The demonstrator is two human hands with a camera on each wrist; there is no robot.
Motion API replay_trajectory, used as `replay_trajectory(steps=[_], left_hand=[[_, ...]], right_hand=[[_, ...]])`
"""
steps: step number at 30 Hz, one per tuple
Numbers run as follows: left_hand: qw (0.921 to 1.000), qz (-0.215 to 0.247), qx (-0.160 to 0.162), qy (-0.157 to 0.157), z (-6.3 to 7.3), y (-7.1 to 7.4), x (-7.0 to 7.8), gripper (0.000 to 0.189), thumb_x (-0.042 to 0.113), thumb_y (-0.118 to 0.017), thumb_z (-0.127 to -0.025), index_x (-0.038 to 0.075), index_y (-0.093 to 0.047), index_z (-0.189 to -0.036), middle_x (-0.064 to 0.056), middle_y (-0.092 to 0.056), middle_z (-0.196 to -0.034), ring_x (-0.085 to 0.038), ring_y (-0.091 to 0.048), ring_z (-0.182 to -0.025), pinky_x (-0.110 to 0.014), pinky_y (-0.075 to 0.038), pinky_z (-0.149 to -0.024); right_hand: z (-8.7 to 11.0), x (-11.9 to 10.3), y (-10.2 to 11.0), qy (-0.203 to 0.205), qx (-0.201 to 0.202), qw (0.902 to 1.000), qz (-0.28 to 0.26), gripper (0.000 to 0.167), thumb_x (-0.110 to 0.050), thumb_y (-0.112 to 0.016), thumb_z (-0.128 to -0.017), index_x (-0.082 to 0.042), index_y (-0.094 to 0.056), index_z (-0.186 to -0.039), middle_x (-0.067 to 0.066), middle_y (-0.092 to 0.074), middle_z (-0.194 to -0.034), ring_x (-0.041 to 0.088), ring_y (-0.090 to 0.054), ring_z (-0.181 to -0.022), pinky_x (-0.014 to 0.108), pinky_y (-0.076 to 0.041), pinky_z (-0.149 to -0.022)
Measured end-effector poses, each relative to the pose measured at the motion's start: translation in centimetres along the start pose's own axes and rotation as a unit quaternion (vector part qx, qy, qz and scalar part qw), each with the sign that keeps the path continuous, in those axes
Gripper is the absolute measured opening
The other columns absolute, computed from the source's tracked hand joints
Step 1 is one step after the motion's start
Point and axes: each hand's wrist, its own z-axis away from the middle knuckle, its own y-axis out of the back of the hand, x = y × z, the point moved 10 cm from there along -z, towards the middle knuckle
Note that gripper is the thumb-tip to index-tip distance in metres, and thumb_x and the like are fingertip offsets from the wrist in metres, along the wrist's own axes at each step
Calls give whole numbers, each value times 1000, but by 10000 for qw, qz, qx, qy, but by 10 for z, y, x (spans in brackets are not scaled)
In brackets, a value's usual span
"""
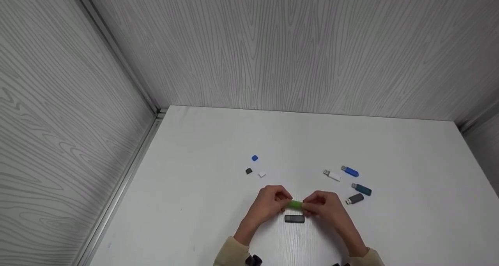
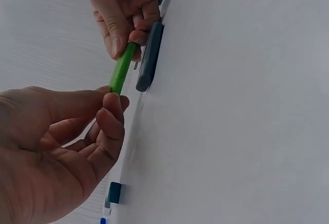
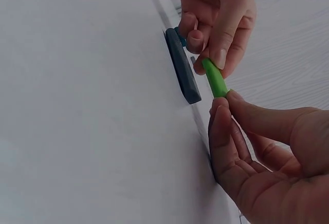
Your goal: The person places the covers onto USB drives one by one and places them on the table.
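A green USB stick (image 1: 295,205) is held level between both hands, its two ends hidden by fingertips. My left hand (image 1: 269,203) pinches its left end with thumb and fingers. At the other end, the thumb and fingers of my right hand (image 1: 325,206) pinch it too. The left wrist view shows the bare green middle of the stick (image 2: 121,71) between the two grips. Close to the hands, on the near side, a dark grey USB stick (image 1: 294,219) lies lengthwise on the table; its ridged side (image 3: 181,64) shows in the right wrist view.
Beyond my left hand lie a blue cap (image 1: 255,158), a black cap (image 1: 249,171) and a white cap (image 1: 262,174). To the right are uncapped USB sticks: white (image 1: 332,175), blue (image 1: 350,171), teal (image 1: 361,189) and dark grey (image 1: 355,199). Wood-grain panels (image 1: 249,51) border the white table (image 1: 187,172).
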Motion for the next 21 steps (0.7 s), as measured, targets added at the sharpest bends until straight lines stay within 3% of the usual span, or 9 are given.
replay_trajectory(steps=[5,12,21], left_hand=[[9995,-285,19,-119,1,0,1,8,11,-73,-98,10,-79,-103,1,-75,-93,-1,-60,-74,-18,-52,-70],[9960,-767,-199,-423,1,-4,4,15,11,-77,-94,13,-79,-108,1,-77,-104,-3,-59,-85,-21,-51,-80],[9938,-915,-357,-523,1,-5,6,16,12,-76,-93,13,-77,-109,1,-76,-100,1,-57,-82,-20,-49,-78]], right_hand=[[-1,3,0,-18,-19,10000,-70,23,-19,-80,-94,1,-76,-105,7,-78,-88,15,-72,-75,24,-55,-65],[-1,1,0,63,-46,9999,-125,26,-19,-79,-95,3,-75,-108,10,-78,-90,14,-74,-74,23,-58,-66],[-3,3,-1,-2,35,10000,-50,25,-19,-78,-96,1,-75,-111,9,-79,-94,15,-75,-76,22,-59,-69]])
